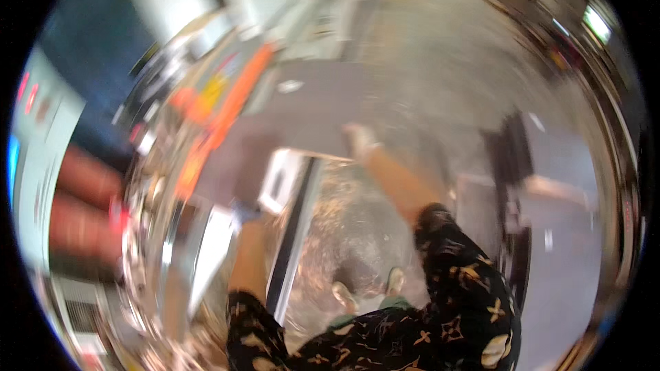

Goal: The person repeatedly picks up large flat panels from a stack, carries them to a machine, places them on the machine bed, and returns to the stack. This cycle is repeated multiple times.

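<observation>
Blur heavy over the whole head view; I note only what reads through it. The broad, flat, dark grey-brown panel lies in front of the wearer, reaching across toward the long bright-orange strip on the left. A small white patch shows on its upper face.

I see the right hand at the panel's near right edge, apparently touching it; the fingers smear, so I cannot tell whether they are clasped on it. The left hand is lower, just beside the white, box-like piece with a dark slot; I cannot tell its grip either.

Below the panel, a long black rail with a pale edge runs toward the wearer. Right of it, the grey-brown floor carries pale scattered debris, and two light-coloured shoes stand on it. Sleeves are black with a tan pattern. Well to the right I log large grey flat boards, with small white patches on top.
</observation>
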The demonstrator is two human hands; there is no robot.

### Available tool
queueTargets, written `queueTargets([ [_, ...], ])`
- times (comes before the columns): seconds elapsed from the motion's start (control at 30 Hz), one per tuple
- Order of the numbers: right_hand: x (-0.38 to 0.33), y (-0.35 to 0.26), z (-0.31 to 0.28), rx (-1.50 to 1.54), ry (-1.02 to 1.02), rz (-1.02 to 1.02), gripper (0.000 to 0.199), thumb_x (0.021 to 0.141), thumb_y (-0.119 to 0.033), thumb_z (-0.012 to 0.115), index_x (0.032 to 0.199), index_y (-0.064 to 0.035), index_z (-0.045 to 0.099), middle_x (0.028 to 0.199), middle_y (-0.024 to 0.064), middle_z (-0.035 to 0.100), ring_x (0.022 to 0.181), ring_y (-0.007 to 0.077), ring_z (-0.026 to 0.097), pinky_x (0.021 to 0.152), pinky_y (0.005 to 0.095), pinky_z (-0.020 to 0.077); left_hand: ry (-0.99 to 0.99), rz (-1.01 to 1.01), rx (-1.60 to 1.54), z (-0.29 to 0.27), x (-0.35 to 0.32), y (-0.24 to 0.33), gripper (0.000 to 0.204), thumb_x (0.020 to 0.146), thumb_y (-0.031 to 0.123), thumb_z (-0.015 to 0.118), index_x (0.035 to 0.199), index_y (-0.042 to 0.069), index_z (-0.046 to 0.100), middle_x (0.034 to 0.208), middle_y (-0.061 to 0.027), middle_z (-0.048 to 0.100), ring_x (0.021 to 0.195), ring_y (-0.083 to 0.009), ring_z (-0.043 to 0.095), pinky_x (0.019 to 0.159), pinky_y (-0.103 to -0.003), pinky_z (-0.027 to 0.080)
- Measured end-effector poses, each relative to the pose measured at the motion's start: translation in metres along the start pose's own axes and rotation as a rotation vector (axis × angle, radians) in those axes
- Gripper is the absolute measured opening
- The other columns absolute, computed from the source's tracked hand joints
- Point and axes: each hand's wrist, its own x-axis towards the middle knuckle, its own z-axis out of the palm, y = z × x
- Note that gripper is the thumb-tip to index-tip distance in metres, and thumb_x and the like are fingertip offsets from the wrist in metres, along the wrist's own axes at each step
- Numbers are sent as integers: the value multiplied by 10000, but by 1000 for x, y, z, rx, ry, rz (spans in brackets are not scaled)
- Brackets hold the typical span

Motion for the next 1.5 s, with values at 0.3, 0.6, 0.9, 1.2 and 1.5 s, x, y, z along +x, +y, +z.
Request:
queueTargets([
  [0.3,-259,58,-240,499,209,156,211,864,-277,550,1013,-138,605,914,58,638,782,158,612,612,286,477,-4,358,269,83,-170,-49,289,888,366,461,1016,130,566,905,6,616,893,-110,534,757,-314,434],
  [0.6,-369,109,-487,917,1010,212,279,810,-310,595,997,-112,536,1006,24,543,1057,199,489,853,457,414,-383,67,589,33,-268,-179,189,876,132,533,1065,133,521,813,11,567,614,-78,498,574,-245,458],
  [0.9,-293,44,-496,974,896,-90,305,841,-360,610,988,-102,538,993,82,518,837,239,532,784,406,470,-258,-193,553,57,-322,-250,251,894,184,502,1144,204,492,1041,27,578,762,-131,553,742,-360,504],
  [1.2,-384,31,-284,730,204,99,421,763,-320,691,1041,-63,507,830,100,613,695,175,613,549,311,521,-681,-397,576,130,-395,-292,326,903,260,505,1203,137,471,1247,-60,477,934,-186,560,784,-398,507],
  [1.5,-321,105,-390,1007,704,-60,170,781,-207,628,851,-92,524,586,33,498,452,146,457,434,319,452,-764,-165,369,176,-382,-250,276,804,81,575,1076,107,538,871,3,573,701,-107,542,697,-318,512],
])
